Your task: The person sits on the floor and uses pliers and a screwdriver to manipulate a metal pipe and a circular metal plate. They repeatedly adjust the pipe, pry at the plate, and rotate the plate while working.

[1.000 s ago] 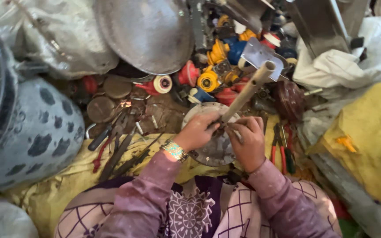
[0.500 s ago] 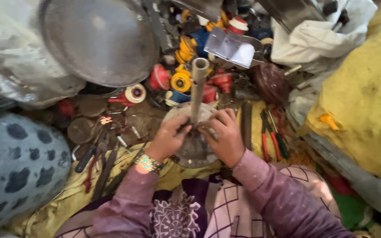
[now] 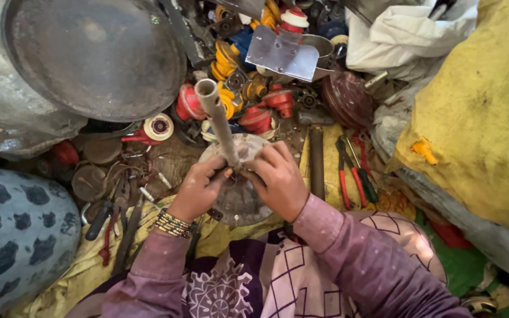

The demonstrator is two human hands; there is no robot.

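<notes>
Fingertips of both hands meet at the foot of a metal tube (image 3: 219,121), pinching it from either side. The left hand (image 3: 198,189) comes in from seven o'clock, fingers curled, beaded bracelet (image 3: 173,224) at the wrist. The right hand (image 3: 279,179) comes from five o'clock, knuckles up, fingers bent down over the joint. The tube is dull grey, open-mouthed, and leans up toward eleven o'clock from the fingers. It stands on a round, grimy metal disc (image 3: 241,203) lying flat under both palms. Out at three o'clock lie a dark rod (image 3: 316,162) and red-handled pliers (image 3: 344,171); at ten o'clock a large round pan (image 3: 92,56).
</notes>
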